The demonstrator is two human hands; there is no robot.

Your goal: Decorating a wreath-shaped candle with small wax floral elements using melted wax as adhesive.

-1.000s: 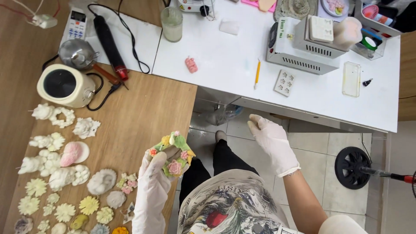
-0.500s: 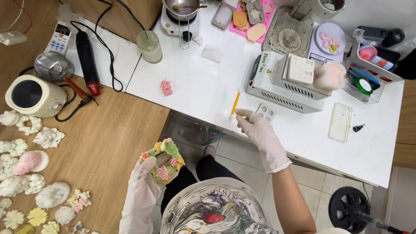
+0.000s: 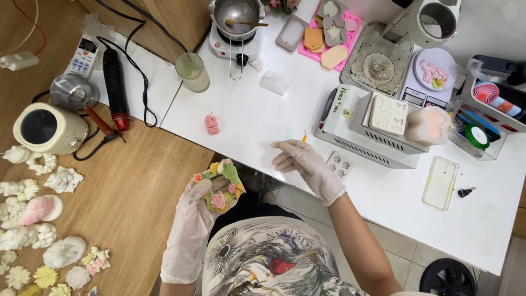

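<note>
Lower centre of the frame: gloved left hand (image 3: 193,219) cups a flowered wax wreath (image 3: 220,185), likely light and brittle, best supported underneath. Right hand (image 3: 306,164), fingers loosely spread, reaches a yellow stick (image 3: 304,138) on the white bench (image 3: 257,120).

Two gloved hands, left (image 3: 193,219) and right (image 3: 308,164); one wreath (image 3: 222,185); one orange stick (image 3: 304,138); one pink figure (image 3: 211,124) on the counter (image 3: 252,109); one ribbed glass (image 3: 193,72); one pot (image 3: 237,12) on one small stove (image 3: 233,46); one pink mould tray (image 3: 329,30); one heat gun (image 3: 115,87); one remote (image 3: 83,56); one phone (image 3: 440,182); one cream melter (image 3: 49,129).
</note>
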